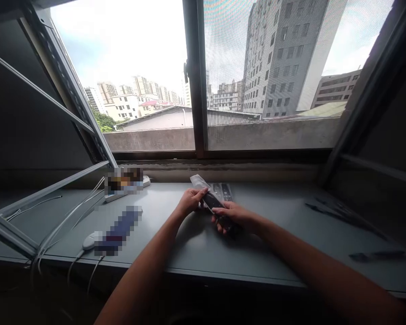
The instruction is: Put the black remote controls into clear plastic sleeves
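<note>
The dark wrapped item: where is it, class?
Head view, just right of centre: the dark wrapped item is held by the left hand and right hand.

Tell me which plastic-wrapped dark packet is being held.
The long dark packet between the left hand and right hand; the other packets lie on the table beyond it.

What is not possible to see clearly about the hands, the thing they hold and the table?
In the head view:
Dark packaged item: its near end is lost in shadow, and the right hand covers part of it.
Left hand: some fingers are hidden behind the item.
Flat packs: partly blocked by the item, contents too small to identify.
Blue object: masked by pixelation.
Dark object near the right edge: dim and blurred.
</note>
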